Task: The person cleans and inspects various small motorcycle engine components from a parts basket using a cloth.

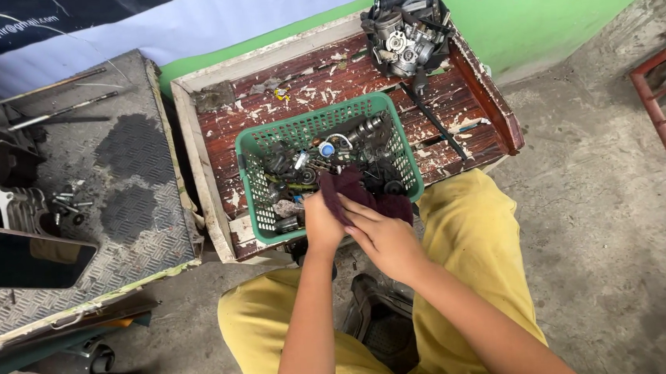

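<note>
Over the green basket point(260, 185) (full of small engine parts), both hands point(386, 234) clutch a maroon rag point(352, 190), fingers best kept wrapped tightly around it while rubbing.

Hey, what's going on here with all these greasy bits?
A person in yellow trousers sits on the concrete floor before a worn red wooden bench. Both hands meet over the near edge of a green plastic basket full of small metal engine parts. The left hand and right hand both grip a dark maroon rag. A carburetor stands at the bench's far end.
</note>
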